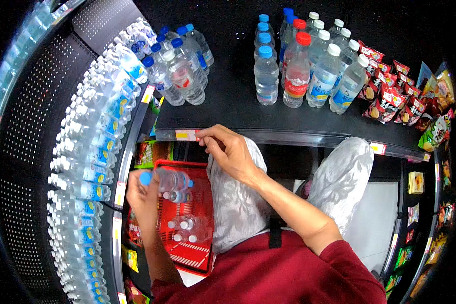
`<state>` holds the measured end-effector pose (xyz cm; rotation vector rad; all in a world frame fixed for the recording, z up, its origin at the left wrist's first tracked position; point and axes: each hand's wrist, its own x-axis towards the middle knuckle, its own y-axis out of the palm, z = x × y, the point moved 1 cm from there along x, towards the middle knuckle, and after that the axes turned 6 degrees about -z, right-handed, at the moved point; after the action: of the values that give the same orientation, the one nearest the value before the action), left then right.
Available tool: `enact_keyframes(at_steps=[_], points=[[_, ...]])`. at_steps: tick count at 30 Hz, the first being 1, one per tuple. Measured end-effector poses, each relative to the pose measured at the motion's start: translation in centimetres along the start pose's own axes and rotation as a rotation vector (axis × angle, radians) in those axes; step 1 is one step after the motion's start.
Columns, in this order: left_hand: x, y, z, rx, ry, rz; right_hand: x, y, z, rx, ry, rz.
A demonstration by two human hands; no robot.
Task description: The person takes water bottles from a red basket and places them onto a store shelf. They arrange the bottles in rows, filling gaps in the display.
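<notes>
My left hand (142, 193) holds a clear plastic water bottle (171, 179) by its blue-capped end, above a red plastic shopping basket (203, 262). Inside the basket lie several bottles with white caps (193, 226) and one more small bottle (178, 196). At the front edge of the black shelf, my right hand (222, 146) has its fingertips by a price tag (186, 135); it seems to hold no bottle. Behind it on the shelf stand a group of blue-capped bottles (192, 64) and, further right, short rows of bottles with blue, red and white caps (298, 83).
Many white-capped bottles with blue labels (95, 171) line the left shelf. Red snack bags (387, 102) and a green bag (433, 133) stand at the right. More packets (416, 182) lie on lower shelves. My knees touch or nearly touch the shelf edge (288, 137).
</notes>
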<state>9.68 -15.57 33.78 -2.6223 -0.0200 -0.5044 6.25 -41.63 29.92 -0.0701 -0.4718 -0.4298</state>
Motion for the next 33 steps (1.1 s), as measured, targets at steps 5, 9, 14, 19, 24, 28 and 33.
enact_keyframes(at_steps=[5, 9, 14, 19, 24, 28, 33], points=[[6.2, 4.3, -7.0, -0.085, 0.189, -0.012, 1.3, -1.4, 0.5, -0.108, 0.032, -0.056], [10.6, 10.6, -10.0, -0.167, 0.283, 0.126, 2.4, -3.0, -2.9, -0.261, -0.034, -0.122], [14.8, 17.8, -9.9, -0.098, 0.452, 0.244, 3.4, -4.2, -6.3, -0.197, 0.118, -0.204], [16.8, 21.8, -10.9, -0.073, 0.418, 0.331, 4.5, -5.7, -7.7, -0.304, 0.176, -0.217], [18.2, 23.6, -10.3, -0.084, 0.425, 0.384, 5.0, -6.0, -8.1, -0.215, 0.224, -0.242], [18.0, 23.4, -9.3, 0.120, 0.451, 0.393, 5.0, -6.1, -8.5, -0.202, 0.250, -0.245], [15.8, 24.2, -3.5, 0.139, 0.357, 0.412, 4.9, -5.3, -8.5, -0.155, 0.256, -0.263]])
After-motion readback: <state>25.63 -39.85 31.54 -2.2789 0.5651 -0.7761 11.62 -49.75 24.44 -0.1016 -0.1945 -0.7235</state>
